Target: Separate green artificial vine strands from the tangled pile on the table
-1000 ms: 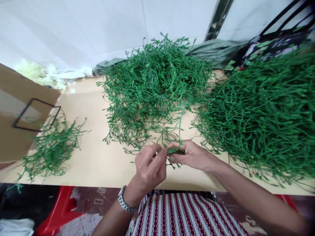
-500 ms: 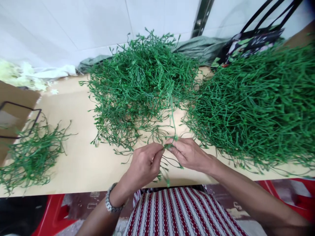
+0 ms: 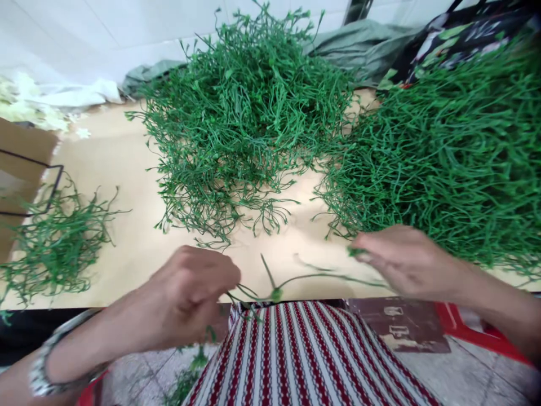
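Note:
My left hand (image 3: 190, 296) is closed over the table's front edge, holding thin green artificial stems whose ends stick out past the fingers. Opposite it, my right hand (image 3: 406, 262) pinches a green artificial stem, with a small green tip showing at the thumb. Between the hands stretches a long, curved green stem (image 3: 316, 275) with a little bud-like joint near the left. Most of what the left fingers grip is hidden by the hand itself. Beyond the hands lies a loose heap of green artificial stems (image 3: 253, 107).
A larger stem pile (image 3: 448, 163) covers the table's right side. A small bunch (image 3: 63, 248) lies at the left by a cardboard box (image 3: 25, 146) and a black wire frame (image 3: 53, 186). Pale flowers (image 3: 29, 104) and a dark patterned bag (image 3: 469, 45) are along the wall.
My hands were together at the middle of the table; they have moved well apart, left and right. Stems now span the gap between them. The camera view has tilted downward.

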Demonstrator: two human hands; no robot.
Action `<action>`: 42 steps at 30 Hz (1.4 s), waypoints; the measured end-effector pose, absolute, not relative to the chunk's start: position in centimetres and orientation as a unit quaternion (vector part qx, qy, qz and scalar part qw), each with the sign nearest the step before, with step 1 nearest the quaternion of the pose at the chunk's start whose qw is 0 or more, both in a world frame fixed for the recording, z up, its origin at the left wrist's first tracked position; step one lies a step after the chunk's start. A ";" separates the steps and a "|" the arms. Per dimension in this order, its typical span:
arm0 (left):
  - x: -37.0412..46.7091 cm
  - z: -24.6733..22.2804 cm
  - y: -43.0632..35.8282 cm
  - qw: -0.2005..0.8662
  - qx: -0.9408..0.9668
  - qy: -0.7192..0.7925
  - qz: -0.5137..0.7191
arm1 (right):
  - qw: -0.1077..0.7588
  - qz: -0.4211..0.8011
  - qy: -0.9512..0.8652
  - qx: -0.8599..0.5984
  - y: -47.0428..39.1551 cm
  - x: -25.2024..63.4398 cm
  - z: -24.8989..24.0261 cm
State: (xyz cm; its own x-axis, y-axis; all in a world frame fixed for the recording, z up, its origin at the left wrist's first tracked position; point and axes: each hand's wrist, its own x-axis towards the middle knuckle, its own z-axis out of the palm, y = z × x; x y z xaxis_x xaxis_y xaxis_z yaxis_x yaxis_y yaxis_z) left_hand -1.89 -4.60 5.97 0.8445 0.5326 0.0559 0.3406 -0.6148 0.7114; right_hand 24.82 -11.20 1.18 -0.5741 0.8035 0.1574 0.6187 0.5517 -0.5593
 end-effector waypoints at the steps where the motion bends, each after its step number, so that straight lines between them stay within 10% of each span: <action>1: -2.1 5.8 -4.2 0.384 0.874 0.266 0.131 | 0.205 0.224 -0.848 -0.435 -11.1 25.4 1.0; 8: 0.0 2.5 -2.5 0.541 0.714 0.387 0.218 | 0.304 0.275 -0.746 -0.525 -9.9 23.8 0.5; 14: 1.5 -0.2 -2.9 0.475 0.724 0.422 0.268 | 0.443 0.140 -0.740 -0.486 -10.2 20.9 2.1; 22: 2.5 -1.4 -3.9 0.587 0.598 0.462 0.290 | 0.284 0.082 -0.790 -0.537 -8.2 17.0 -2.2; 42: 5.0 -1.6 -4.0 0.759 0.275 0.369 0.460 | 0.409 0.193 -0.746 -0.488 -8.0 16.9 -3.9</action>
